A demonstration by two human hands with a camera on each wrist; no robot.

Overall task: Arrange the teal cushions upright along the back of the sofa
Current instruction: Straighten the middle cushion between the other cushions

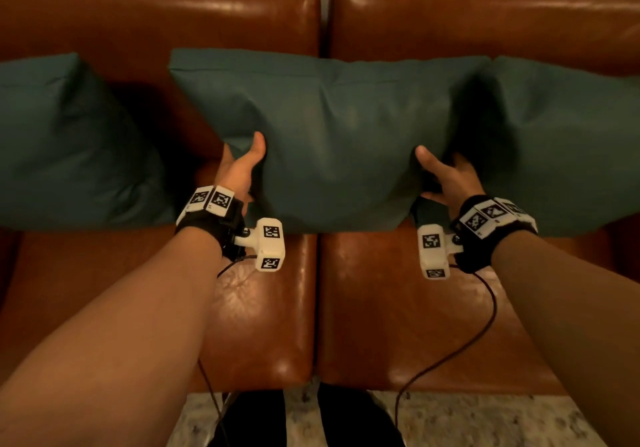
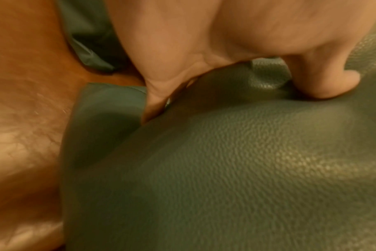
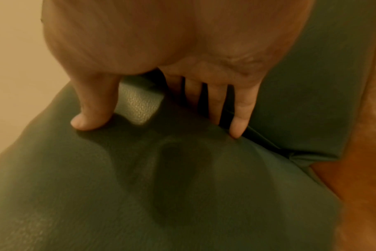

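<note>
I am looking down on a brown leather sofa (image 1: 485, 17) that is filling the head view, its 2 back cushions and 2 seat cushions shining under warm light. 3 teal cushions are standing along its back: the left cushion (image 1: 69, 142) is leaning upright and apart from the others, the right cushion (image 1: 561, 145) is standing upright at the far side, and the middle cushion (image 1: 339, 135) is sitting across the seam between the 2 seat cushions, its right edge touching or overlapping the right cushion. I am gripping that middle cushion at both lower sides. My left hand (image 1: 240, 169) is clasping its left edge, thumb pressing into the front face while the fingers are curling behind the fabric; the left wrist view is showing the thumb (image 2: 324, 81) dimpling the pebbled teal cover. My right hand (image 1: 446, 176) is clasping the right edge the same way, and the right wrist view is showing the thumb (image 3: 92, 112) on the front and the fingers (image 3: 240, 112) tucking into the gap between the middle cushion and the right one. Whether the cushion's bottom edge is resting on the seat or hanging just above it, I cannot tell. White marker blocks on black wrist straps (image 1: 214, 218) are riding on both forearms, thin cables trailing from them toward the pale speckled floor (image 1: 467, 422) in front of the sofa.
</note>
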